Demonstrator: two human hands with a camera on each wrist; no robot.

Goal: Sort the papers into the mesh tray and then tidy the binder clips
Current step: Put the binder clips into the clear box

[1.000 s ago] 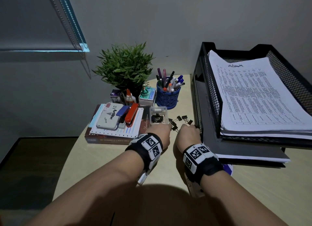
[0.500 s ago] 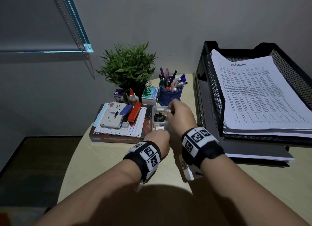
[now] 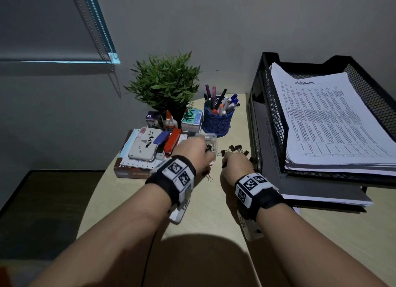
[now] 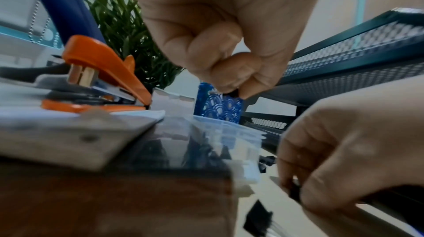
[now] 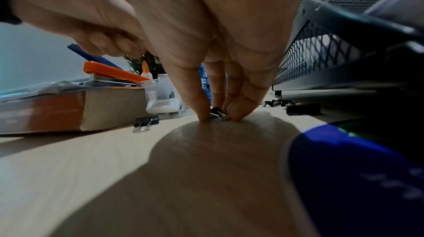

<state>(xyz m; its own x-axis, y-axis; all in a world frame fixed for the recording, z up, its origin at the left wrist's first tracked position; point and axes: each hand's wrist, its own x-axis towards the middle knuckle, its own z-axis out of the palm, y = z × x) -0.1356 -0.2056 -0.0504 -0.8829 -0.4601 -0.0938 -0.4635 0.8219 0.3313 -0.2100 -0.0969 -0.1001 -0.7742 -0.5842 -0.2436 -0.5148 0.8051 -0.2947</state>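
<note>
My left hand (image 3: pixel 196 148) hovers over the small clear plastic box (image 3: pixel 211 140) and pinches a black binder clip (image 4: pixel 234 93) between thumb and finger. My right hand (image 3: pixel 232 161) is down on the table right of the box, its fingertips (image 5: pixel 204 113) pinching another binder clip (image 5: pixel 216 113) that lies on the wood. Several loose clips (image 3: pixel 236 148) lie just beyond it, beside the black mesh tray (image 3: pixel 273 115). One more clip (image 5: pixel 146 122) lies by the book. A stack of printed papers (image 3: pixel 334 124) fills the tray's upper tier.
The box sits against a book stack (image 3: pixel 132 169) with a stamp pad (image 3: pixel 145 146) and an orange stapler (image 3: pixel 172 140) on top. Behind are a potted plant (image 3: pixel 165 83), a glue bottle (image 3: pixel 170 122) and a blue pen cup (image 3: pixel 217 120). A blue object (image 5: pixel 344 159) lies under the tray's front.
My right hand has come back from over the box down to the loose clips on the table. My left hand has risen from the table to above the box.
</note>
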